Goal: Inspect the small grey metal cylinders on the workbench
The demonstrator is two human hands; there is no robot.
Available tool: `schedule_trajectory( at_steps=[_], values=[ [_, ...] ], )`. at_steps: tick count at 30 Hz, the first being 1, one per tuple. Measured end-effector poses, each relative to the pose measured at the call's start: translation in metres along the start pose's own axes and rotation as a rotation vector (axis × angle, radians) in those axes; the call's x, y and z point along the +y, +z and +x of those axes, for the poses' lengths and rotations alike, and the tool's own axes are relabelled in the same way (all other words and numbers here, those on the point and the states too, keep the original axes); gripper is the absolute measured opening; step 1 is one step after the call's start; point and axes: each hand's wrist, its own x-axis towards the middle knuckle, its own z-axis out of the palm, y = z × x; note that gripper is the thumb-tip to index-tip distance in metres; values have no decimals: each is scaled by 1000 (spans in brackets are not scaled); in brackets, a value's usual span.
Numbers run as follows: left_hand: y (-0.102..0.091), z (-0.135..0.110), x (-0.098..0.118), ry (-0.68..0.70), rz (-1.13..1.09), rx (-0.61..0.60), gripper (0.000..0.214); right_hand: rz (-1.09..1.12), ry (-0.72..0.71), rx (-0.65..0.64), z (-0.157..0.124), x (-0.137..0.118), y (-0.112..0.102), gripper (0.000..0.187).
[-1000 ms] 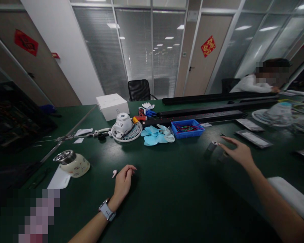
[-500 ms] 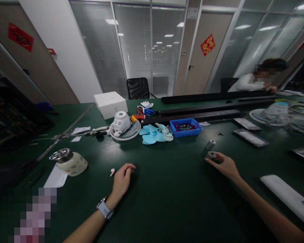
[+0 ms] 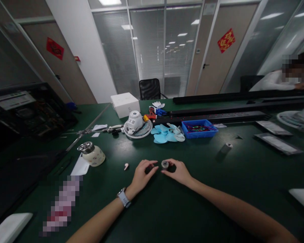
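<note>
My right hand [image 3: 177, 171] rests on the green table [image 3: 167, 209] with its fingers pinched on a small dark cylinder with a silver top [image 3: 165, 164]. My left hand [image 3: 141, 174], a watch on its wrist, lies just left of it with curled fingers touching the same piece's dark end. A second small dark cylinder [image 3: 225, 147] lies farther right on the table. A tiny pink part [image 3: 126, 166] sits left of my left hand.
Behind lie a white fan motor on its grille [image 3: 137, 124], light blue fan blades [image 3: 167, 133], a blue tray [image 3: 199, 128], a white box [image 3: 124, 104] and a cream jar with a metal lid [image 3: 91, 154]. Long black rails [image 3: 230, 113] cross the back; another person sits at far right.
My right hand took one cylinder from the right side of the table and brought it to the middle, meeting my left hand. The view swung left.
</note>
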Motion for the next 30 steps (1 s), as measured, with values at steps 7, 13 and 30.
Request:
schedule_trajectory(
  at_steps=[7,13,30],
  values=[
    [13,24,19,74,26,-48,32,35,-33,-9,0,4,-1,31],
    [20,31,25,41,11,-33,22,8,-53,5,1,4,0,31],
    [-10,-7,-34,-98,270,-98,26,18,-13,-38,1,2,-2,41]
  ],
)
